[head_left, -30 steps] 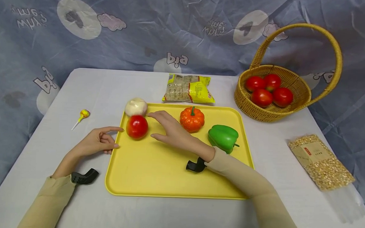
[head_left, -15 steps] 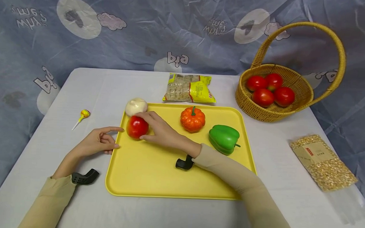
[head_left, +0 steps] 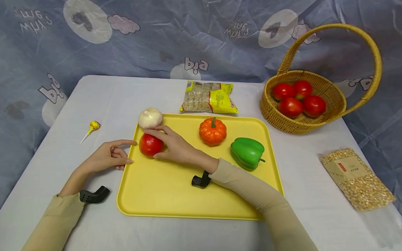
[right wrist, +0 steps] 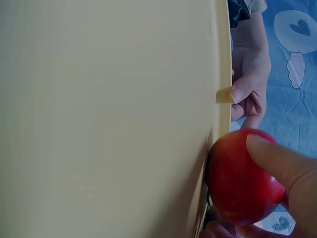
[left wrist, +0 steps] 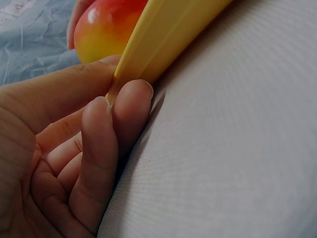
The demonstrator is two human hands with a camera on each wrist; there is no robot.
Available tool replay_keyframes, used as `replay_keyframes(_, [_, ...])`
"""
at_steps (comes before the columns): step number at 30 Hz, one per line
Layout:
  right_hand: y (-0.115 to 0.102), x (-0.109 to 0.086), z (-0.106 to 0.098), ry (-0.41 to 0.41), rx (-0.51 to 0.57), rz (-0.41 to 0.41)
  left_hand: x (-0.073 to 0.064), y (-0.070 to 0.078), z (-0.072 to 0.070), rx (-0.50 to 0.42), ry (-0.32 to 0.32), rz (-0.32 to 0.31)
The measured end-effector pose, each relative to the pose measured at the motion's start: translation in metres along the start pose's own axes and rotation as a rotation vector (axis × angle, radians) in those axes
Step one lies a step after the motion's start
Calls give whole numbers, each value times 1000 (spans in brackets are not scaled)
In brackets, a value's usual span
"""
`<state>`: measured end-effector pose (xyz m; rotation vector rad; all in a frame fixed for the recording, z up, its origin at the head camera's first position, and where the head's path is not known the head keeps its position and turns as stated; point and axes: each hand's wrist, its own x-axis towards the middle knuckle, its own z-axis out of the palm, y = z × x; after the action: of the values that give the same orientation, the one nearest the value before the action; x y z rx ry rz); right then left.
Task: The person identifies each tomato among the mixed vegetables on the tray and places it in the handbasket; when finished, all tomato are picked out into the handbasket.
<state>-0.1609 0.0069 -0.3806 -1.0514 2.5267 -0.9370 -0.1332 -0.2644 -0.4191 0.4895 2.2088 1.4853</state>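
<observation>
My right hand (head_left: 178, 146) grips a glossy red apple (head_left: 148, 145) with a yellow patch, at the left end of the yellow tray (head_left: 165, 198). In the right wrist view the thumb lies across the apple (right wrist: 242, 178), with the other fingers partly hidden on its far side. My left hand (head_left: 105, 155) pinches the tray's left rim, as the left wrist view shows, with fingertips on both sides of the rim (left wrist: 143, 54). A white garlic-like bulb (head_left: 150, 117) sits at the tray's back left corner, right behind the apple.
An orange pumpkin (head_left: 212, 131) and a green bell pepper (head_left: 247, 153) lie on the tray's right half. Behind it is a yellow packet (head_left: 208, 97). A wicker basket (head_left: 277, 122) with several red fruits stands back right, a grain bag (head_left: 357, 179) far right, a lollipop (head_left: 94, 126) left.
My right hand has moved left from beside the apple and closed round it. The apple has shifted slightly toward me and turned. My left hand stays at the tray's rim.
</observation>
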Motion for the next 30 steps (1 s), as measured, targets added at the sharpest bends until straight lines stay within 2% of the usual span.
replay_keyframes(8, [0, -4, 0, -18, 5, -30, 0, 1, 0, -5, -4, 5])
replay_keyframes(15, [-1, -10, -3, -24, 0, 0, 0, 0, 0, 5, -8, 3])
replay_keyframes(23, [-10, -26, -17, 14, 11, -19, 0, -2, -1, 14, -4, 26])
replay_keyframes(30, [-16, -49, -35, 49, 22, -19, 0, -2, 0, 12, -9, 26])
